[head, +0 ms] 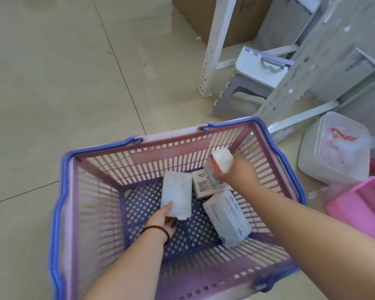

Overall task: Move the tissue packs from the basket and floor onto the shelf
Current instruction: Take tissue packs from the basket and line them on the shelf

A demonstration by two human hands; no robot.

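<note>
A pink and blue plastic basket [95, 191] stands on the floor below me. Both of my hands reach into it. My left hand [160, 221], with a bead bracelet at the wrist, grips the near end of a white tissue pack [177, 193] above the basket's bottom. My right hand [238, 172] is closed on a white tissue pack with an orange edge [222, 159], lifted near the far right wall. Two more packs lie on the basket floor: a printed one [202, 182] and a pale bluish one [226, 217]. The shelf's white metal posts [214, 48] rise at the upper right.
A folded grey step stool [253, 79] leans among the shelf posts. A clear plastic bin [336, 152] and a pink tray [362, 208] sit on the floor right of the basket. A cardboard box [195, 16] stands at the back. Tiled floor spreads to the left.
</note>
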